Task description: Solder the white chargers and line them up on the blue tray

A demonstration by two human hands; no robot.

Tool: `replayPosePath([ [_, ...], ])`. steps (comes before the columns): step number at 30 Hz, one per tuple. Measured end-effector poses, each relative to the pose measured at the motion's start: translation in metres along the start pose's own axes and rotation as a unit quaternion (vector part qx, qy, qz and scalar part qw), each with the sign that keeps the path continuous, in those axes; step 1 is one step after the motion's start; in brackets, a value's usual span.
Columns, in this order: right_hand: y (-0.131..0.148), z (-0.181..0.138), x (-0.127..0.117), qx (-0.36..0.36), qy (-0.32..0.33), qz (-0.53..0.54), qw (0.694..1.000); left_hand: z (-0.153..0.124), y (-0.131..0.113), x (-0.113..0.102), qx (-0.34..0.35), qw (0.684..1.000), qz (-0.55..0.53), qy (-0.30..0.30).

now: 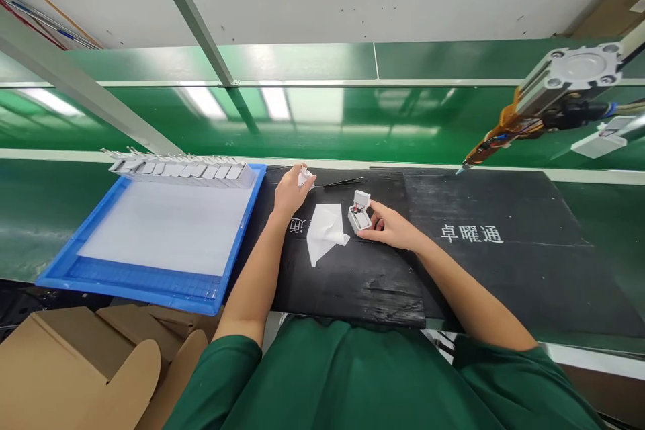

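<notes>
My right hand [390, 225] grips a small white case [359, 218] with its hinged lid raised; dark and reddish parts show inside. Between thumb and fingers of my left hand [291, 193] is a small white piece [305, 178], partly hidden, so its exact kind is unclear. A creased white sheet [325, 228] lies on the black mat [353, 282] between both hands. Just beyond the sheet, dark tweezers [345, 182] rest on the mat.
To the left, a blue tray [151, 292] carries a white sheet and a row of white cases [186, 169]. An orange-and-silver powered tool [508, 124] hangs at the right, tip over the second black mat [484, 269]. Cardboard boxes [65, 369] stand below the tray.
</notes>
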State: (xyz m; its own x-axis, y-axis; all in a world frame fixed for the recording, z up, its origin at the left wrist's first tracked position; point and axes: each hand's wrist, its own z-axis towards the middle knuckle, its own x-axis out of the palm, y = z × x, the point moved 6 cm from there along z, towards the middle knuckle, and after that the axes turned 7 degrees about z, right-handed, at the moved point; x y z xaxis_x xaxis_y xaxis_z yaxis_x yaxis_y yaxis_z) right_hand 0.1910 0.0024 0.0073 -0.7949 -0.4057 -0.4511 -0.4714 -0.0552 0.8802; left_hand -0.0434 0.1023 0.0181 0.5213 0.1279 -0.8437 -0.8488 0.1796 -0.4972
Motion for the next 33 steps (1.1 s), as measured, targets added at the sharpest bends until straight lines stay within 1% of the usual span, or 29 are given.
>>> replayPosePath([
  [3,-0.001,0.001,0.007,-0.010,0.025,-0.007,1.000,-0.001,-0.003,-0.002,-0.019,0.996,0.077,0.037],
  [6,-0.003,0.001,0.011,-0.019,0.009,-0.030,0.999,-0.002,-0.004,-0.001,-0.025,0.992,0.113,0.057],
  [8,-0.003,0.001,0.011,-0.021,-0.012,-0.033,0.999,-0.003,-0.004,-0.001,-0.021,0.993,0.102,0.047],
  [9,-0.003,0.001,0.011,-0.023,-0.023,-0.031,0.999,-0.003,-0.004,-0.003,-0.016,0.995,0.092,0.023],
  [10,-0.003,0.001,0.010,-0.026,-0.036,-0.027,0.999,-0.004,-0.005,-0.008,-0.009,0.996,0.082,-0.015],
  [12,-0.002,0.001,0.009,-0.040,-0.066,-0.017,0.997,-0.010,-0.013,-0.022,0.017,0.992,0.062,-0.112],
  [13,-0.001,0.002,0.008,-0.051,-0.083,-0.013,0.995,-0.016,-0.020,-0.029,0.042,0.986,0.051,-0.153],
  [14,0.001,0.002,0.007,-0.063,-0.102,-0.014,0.993,-0.022,-0.030,-0.033,0.077,0.980,0.039,-0.178],
  [15,0.002,0.002,0.007,-0.077,-0.120,-0.017,0.990,-0.029,-0.043,-0.035,0.123,0.975,0.028,-0.184],
  [16,0.003,0.001,0.006,-0.090,-0.136,-0.022,0.986,-0.037,-0.058,-0.034,0.178,0.969,0.019,-0.169],
  [18,0.005,0.000,0.006,-0.112,-0.158,-0.023,0.981,-0.054,-0.088,-0.024,0.279,0.954,0.016,-0.110],
  [19,0.006,0.000,0.006,-0.119,-0.168,-0.019,0.978,-0.060,-0.098,-0.018,0.307,0.948,0.018,-0.085],
  [20,0.008,-0.002,0.005,-0.123,-0.179,-0.013,0.976,-0.064,-0.105,-0.013,0.318,0.945,0.016,-0.071],
  [21,0.009,-0.003,0.003,-0.124,-0.191,-0.007,0.974,-0.066,-0.108,-0.008,0.314,0.947,0.011,-0.063],
  [23,0.013,-0.006,-0.001,-0.119,-0.219,-0.004,0.968,-0.065,-0.105,0.000,0.281,0.958,-0.016,-0.051],
  [25,0.016,-0.009,-0.004,-0.116,-0.242,-0.012,0.963,-0.062,-0.098,0.009,0.254,0.965,-0.059,-0.012],
  [27,0.018,-0.012,-0.004,-0.118,-0.255,-0.020,0.960,-0.064,-0.096,0.021,0.246,0.961,-0.112,0.057],
  [30,0.017,-0.015,-0.001,-0.115,-0.273,-0.023,0.955,-0.072,-0.102,0.036,0.230,0.943,-0.187,0.151],
  [31,0.018,-0.015,0.000,-0.116,-0.273,-0.024,0.955,-0.074,-0.103,0.039,0.213,0.940,-0.208,0.166],
  [33,0.022,-0.016,0.002,-0.132,-0.247,-0.027,0.960,-0.074,-0.103,0.040,0.158,0.941,-0.246,0.169],
])
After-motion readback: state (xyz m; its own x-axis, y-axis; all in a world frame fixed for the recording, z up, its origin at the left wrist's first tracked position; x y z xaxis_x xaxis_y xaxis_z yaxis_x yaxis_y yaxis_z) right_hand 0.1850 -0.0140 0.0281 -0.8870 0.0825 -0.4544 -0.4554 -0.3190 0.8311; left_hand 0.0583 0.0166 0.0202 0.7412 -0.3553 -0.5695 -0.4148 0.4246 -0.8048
